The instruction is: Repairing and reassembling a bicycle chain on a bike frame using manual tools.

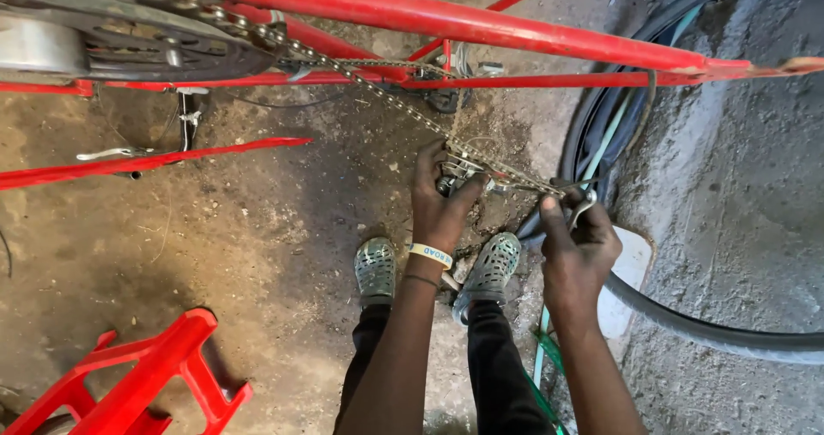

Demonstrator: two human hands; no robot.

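Two hands work under a red bicycle frame that spans the top edge. A black tyre curves along the rough wall on the right, crowding that side; bare dirt floor lies open to the left, down to a red plastic stool. The bicycle chain runs diagonally from chainring to hands. The left hand pinches a small metal chain tool on the chain; the right hand is closed around its handle.
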